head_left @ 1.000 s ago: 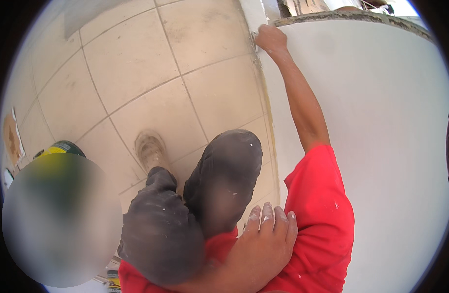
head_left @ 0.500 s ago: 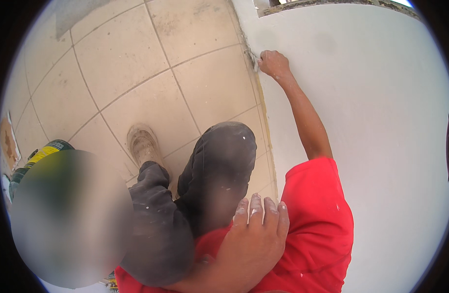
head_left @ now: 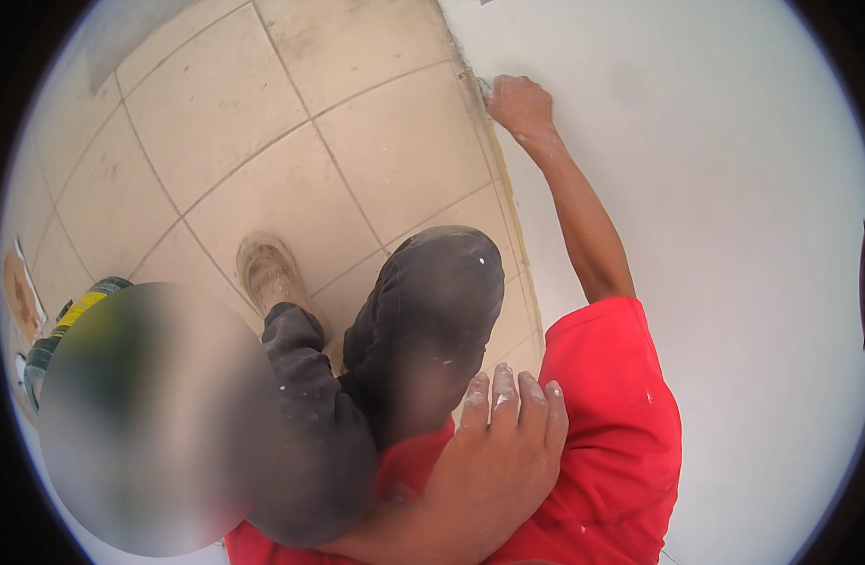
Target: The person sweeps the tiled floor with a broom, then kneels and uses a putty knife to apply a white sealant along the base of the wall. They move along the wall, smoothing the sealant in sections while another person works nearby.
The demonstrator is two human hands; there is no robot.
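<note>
Seam (head_left: pixel 508 188) at the wall's foot, right hand (head_left: pixel 520 105) clenched beside it

White wall (head_left: pixel 734 235) fills the right side; its visible face looks smooth and evenly covered, so that part seems done. Along its left edge, where it meets the tiled floor (head_left: pixel 254 188), the seam runs ragged and yellowish near, grimier far; that strip looks unfinished, though how much is left is unclear. At its far stretch the right hand is curled tight, apparently around a small pale piece (head_left: pixel 486 88) whose kind is hidden. The left hand (head_left: pixel 498 471), near, grasps nothing visible: white-smudged fingers extend over the red shirt (head_left: pixel 607 414).
</note>
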